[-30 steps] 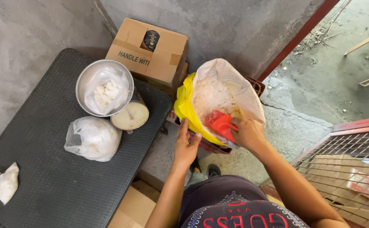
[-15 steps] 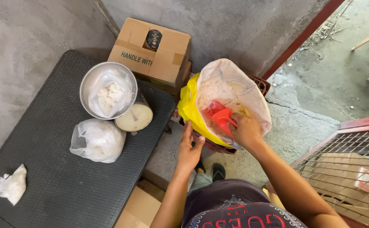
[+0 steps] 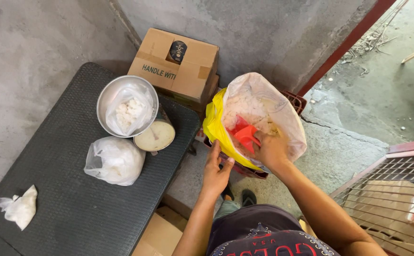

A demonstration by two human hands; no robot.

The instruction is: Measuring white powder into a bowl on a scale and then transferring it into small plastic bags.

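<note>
A big open sack, white with a yellow outer bag, holds white granular stuff. My right hand is inside its mouth, gripping a red plastic scoop pushed into the white contents. My left hand rests against the sack's near yellow edge, holding it. On the dark table to the left stands a metal bowl lined with a clear bag of white lumps, sitting on a weighing scale whose round dial shows.
A filled, tied clear bag lies in front of the scale, and a small crumpled bag near the table's left end. A cardboard box sits against the concrete wall. A red crate is under the sack. A wire cage is at right.
My right hand has pushed the red scoop deeper into the sack's white contents. My left hand has stayed on the yellow edge. The view has shifted slightly.
</note>
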